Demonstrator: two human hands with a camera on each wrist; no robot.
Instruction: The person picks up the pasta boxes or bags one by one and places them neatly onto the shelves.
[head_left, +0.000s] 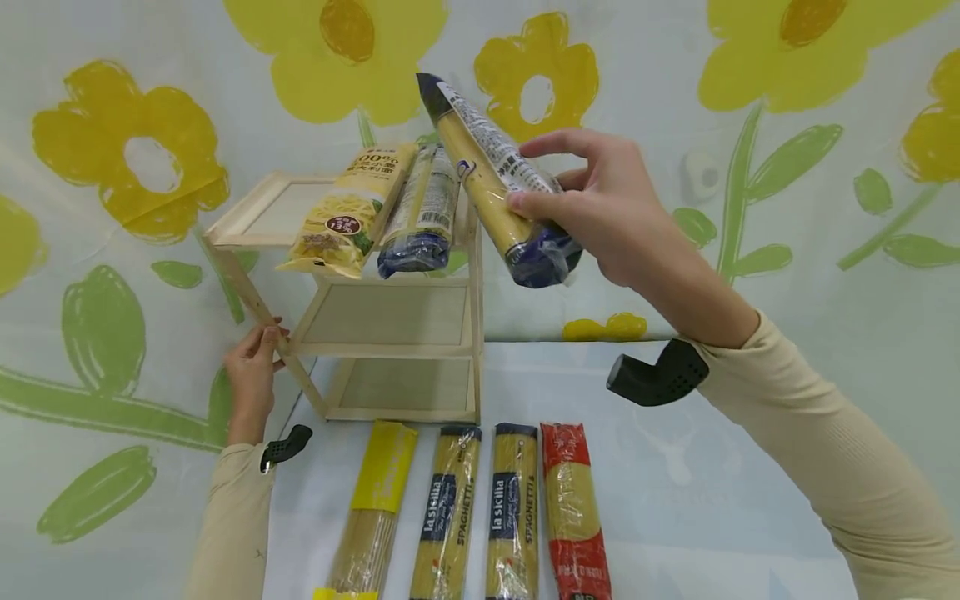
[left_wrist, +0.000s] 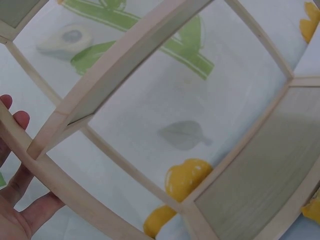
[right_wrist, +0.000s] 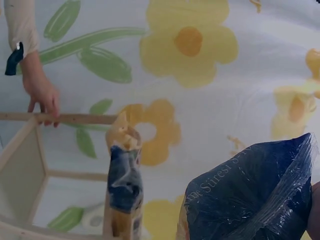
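My right hand (head_left: 618, 204) holds a pack of spaghetti (head_left: 487, 183) with dark blue ends, tilted, up beside the right end of the wooden rack. Its blue wrapper end (right_wrist: 245, 195) fills the lower right of the right wrist view. With my left hand (head_left: 252, 367) I grip the left post of the three-tier wooden rack (head_left: 386, 349); the left wrist view shows the fingers around that post (left_wrist: 80, 197). On the top shelf lie a yellow pasta packet (head_left: 352, 208) and, right of it, a blue-ended pasta pack (head_left: 423, 204).
In front of the rack lie a yellow-wrapped noodle pack (head_left: 382, 475), two blue-labelled spaghetti packs (head_left: 446, 508) (head_left: 512, 508) and a red-ended pack (head_left: 573, 500), side by side on the white table (head_left: 697, 500). A flower-patterned cloth (head_left: 802, 208) hangs behind.
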